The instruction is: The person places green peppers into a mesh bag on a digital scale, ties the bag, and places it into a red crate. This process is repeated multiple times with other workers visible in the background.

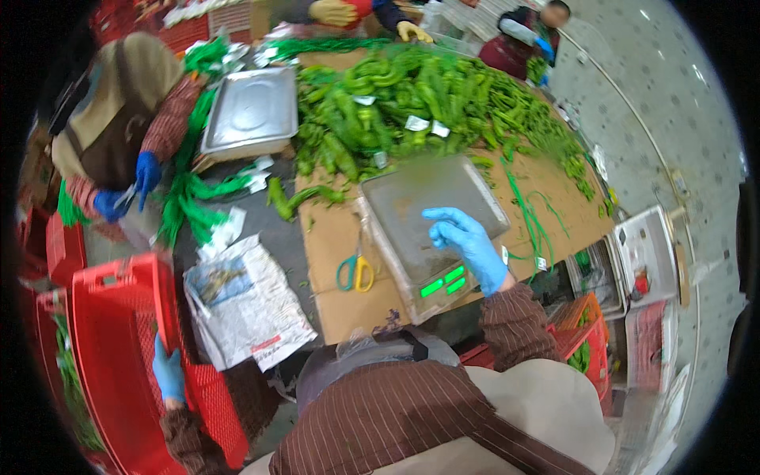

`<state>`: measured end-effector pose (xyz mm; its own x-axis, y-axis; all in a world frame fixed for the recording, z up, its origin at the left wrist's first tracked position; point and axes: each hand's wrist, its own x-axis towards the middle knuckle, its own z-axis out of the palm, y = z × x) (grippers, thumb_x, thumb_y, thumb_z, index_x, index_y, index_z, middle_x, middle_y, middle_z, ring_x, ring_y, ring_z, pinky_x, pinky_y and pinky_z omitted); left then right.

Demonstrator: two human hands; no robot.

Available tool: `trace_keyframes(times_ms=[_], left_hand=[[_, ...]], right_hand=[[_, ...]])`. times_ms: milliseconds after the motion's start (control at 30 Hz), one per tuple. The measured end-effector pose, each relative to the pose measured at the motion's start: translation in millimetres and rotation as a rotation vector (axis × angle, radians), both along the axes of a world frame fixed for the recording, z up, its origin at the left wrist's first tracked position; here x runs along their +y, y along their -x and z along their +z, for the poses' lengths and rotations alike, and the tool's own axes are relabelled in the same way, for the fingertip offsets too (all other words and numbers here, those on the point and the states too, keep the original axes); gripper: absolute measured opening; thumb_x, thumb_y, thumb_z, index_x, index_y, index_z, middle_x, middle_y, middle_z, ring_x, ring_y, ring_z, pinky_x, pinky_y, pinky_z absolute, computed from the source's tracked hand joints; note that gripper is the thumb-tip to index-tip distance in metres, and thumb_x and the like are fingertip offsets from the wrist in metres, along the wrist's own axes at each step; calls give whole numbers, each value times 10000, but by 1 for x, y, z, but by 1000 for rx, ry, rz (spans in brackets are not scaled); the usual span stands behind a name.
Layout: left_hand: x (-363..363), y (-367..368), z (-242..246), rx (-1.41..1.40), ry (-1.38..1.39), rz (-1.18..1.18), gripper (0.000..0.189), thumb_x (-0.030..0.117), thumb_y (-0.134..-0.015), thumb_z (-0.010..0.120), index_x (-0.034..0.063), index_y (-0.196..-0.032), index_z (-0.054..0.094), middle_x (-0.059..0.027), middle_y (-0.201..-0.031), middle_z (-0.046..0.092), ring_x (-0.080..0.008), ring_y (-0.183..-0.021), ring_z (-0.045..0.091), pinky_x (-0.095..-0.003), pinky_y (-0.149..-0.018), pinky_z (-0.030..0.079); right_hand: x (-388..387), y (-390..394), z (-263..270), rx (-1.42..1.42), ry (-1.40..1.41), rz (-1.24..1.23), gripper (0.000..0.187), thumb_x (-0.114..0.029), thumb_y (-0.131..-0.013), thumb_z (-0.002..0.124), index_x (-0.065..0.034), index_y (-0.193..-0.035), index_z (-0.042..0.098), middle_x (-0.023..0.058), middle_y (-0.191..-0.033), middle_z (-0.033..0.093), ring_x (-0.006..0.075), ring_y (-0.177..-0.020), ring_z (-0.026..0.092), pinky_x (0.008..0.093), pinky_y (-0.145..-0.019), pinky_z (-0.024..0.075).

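Observation:
My left hand [169, 371], in a light blue glove, is at the side wall of a red plastic crate [119, 297], its fingers and thumb about the rim. My right hand [466, 243], gloved the same way, hovers above the platform of a digital scale [395, 199] with fingers apart and slightly bent, holding nothing. Green digits glow on the scale's display [442, 282]. Left of the scale, scissors [355, 273] with one teal and one yellow handle lie on the cardboard [332, 309]. Behind the scale is a large heap of long green peppers [427, 89], some in green net bags with white tags.
A metal tray [252, 110] sits at the table's far left. Green net bags [196, 202] and a printed white sack [243, 303] lie nearer. A co-worker in blue gloves [148, 175] holds scissors at the left; others stand at the far side. Crates [594, 350] stand at the right.

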<state>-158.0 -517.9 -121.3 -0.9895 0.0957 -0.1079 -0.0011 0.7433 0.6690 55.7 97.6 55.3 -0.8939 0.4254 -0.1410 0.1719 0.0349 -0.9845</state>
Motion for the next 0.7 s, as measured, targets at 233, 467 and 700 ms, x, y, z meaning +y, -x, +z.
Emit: trace_keyframes(times_ms=[233,467,700], left_hand=[[74,-25,47,487,237,68,773,-48,-865,589,80,-1556,265,-155,-1593,295,-335,-1447,304,-438,-1188,234],[128,-149,34,161,-363,224,598,-97,-910,487,-9,-1488,361,-174,-1481,446,-254,-1354,451,-378,-1137,341],[269,-231,163,-127,-459,379,408,48,-955,571,-50,-1347,511,-121,-1239,612,-209,-1112,571,-310,-997,441]], right_hand=[[185,67,-42,210,-421,-253,394,-136,-919,656,-21,-1287,575,56,-1083,636,142,-964,587,294,-865,491],[358,205,-68,96,-390,-594,898,-362,-752,834,45,-1430,409,245,-1426,499,349,-1297,512,404,-1056,419],[414,263,-72,-290,-321,-354,837,-447,-784,757,16,-1414,458,213,-1430,502,385,-1259,524,486,-985,458]])
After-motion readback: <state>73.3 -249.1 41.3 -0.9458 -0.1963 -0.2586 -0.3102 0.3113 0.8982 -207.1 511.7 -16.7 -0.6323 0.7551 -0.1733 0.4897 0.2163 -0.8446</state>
